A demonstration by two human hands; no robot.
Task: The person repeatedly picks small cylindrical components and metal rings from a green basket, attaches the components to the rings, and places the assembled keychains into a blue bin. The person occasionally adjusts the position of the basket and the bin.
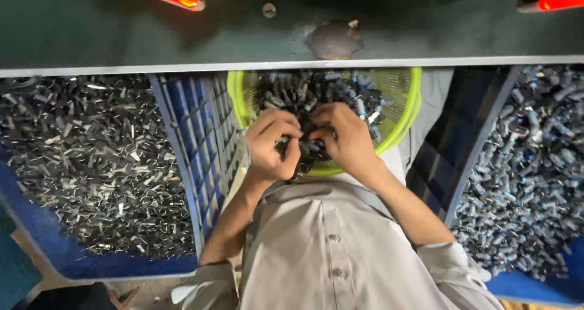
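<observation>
Both hands bent over the green basket [401,97]

Left hand [272,144] and right hand [347,141] meet, wrists bent, each grip pinched closed on small dark metal parts [307,146] at the basket's near rim.

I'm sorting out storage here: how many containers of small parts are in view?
3. A blue crate of metal clips at image left, a green basket in the middle under both hands, and another blue crate of small cylinders at image right. More may lie outside the frame.

Dim overall; red lamp glow at top corners; slight softness, edges darker.
</observation>
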